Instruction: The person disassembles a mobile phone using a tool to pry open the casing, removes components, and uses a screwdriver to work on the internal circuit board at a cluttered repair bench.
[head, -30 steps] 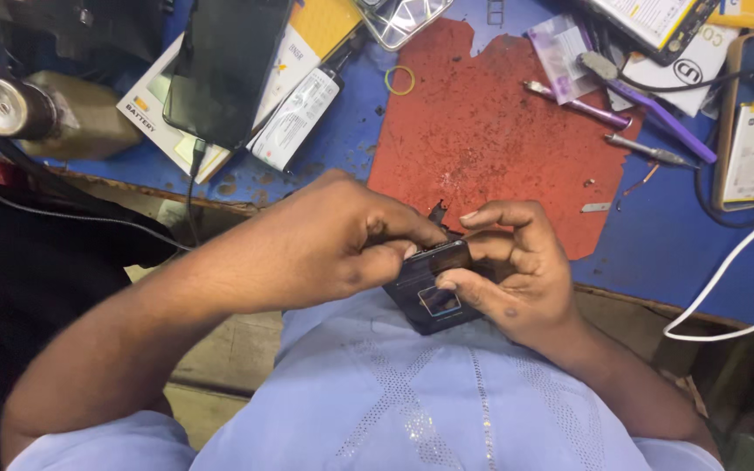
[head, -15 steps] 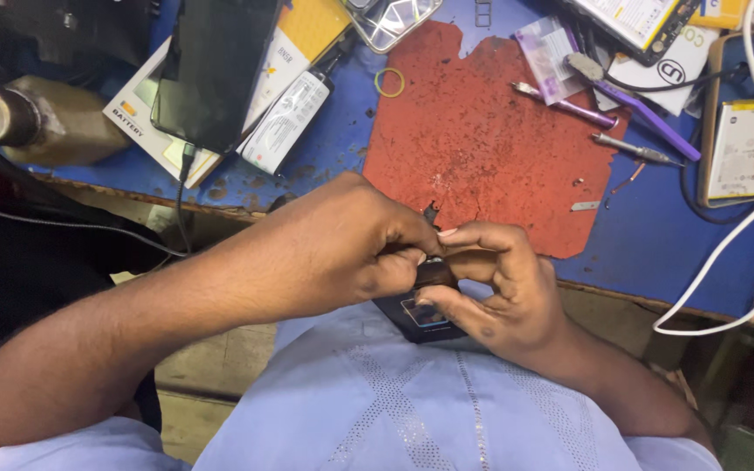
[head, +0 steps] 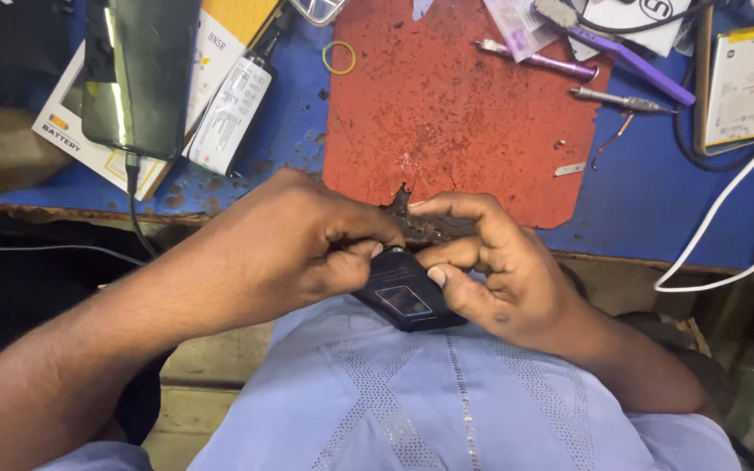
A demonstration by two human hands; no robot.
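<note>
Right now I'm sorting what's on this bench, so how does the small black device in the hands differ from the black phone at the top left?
The small black device is held off the bench between the left hand and right hand; the black phone lies on the blue bench. The phone is far larger and slab-flat, the device compact. A cable is plugged into the phone; none shows on the device. Both are dark and glossy.

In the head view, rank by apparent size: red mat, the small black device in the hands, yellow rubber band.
1. red mat
2. small black device, mostly hidden by the left hand and right hand, and nearer the camera
3. yellow rubber band
</note>
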